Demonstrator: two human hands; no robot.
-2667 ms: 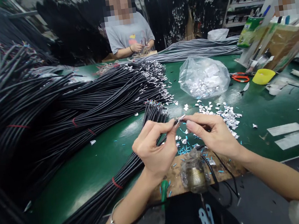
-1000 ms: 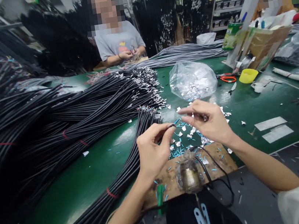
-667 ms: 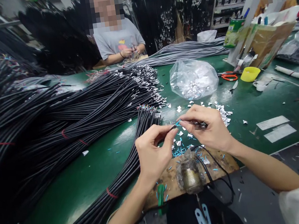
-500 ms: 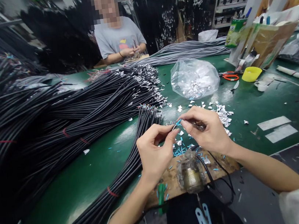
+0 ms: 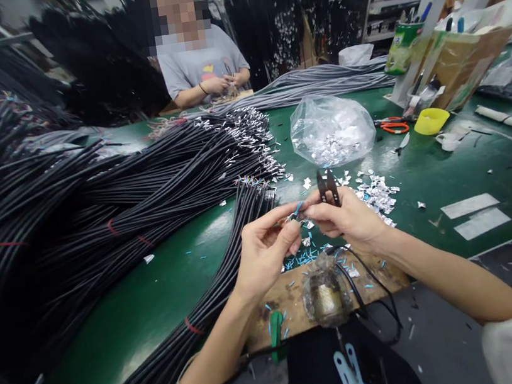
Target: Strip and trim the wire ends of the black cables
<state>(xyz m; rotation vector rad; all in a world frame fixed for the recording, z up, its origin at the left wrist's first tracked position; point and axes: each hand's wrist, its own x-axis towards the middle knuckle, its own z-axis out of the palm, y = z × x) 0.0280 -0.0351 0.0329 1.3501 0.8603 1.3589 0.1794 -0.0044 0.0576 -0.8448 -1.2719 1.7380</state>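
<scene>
My left hand (image 5: 265,254) pinches the stripped end of a thin black cable (image 5: 294,213) whose blue wire tip sticks up between the hands. My right hand (image 5: 348,220) is closed round small black snips (image 5: 327,185), blades pointing up, while its fingertips meet the cable end. Both hands hover over a wooden board (image 5: 291,304) at the table's near edge, strewn with blue wire offcuts. A wrapped metal block (image 5: 324,290) sits on that board below my hands.
Big bundles of black cables (image 5: 94,195) cover the left of the green table (image 5: 427,187). A clear bag of foil pieces (image 5: 330,130) and loose foil scraps (image 5: 375,191) lie beyond my hands. Orange scissors (image 5: 392,127), a yellow cup (image 5: 431,121) and a cardboard box (image 5: 462,64) stand right. Another person (image 5: 200,66) works opposite.
My right hand reached out to the foil scraps and came back to the cable end. The snips in it have turned upright and now show above the fingers.
</scene>
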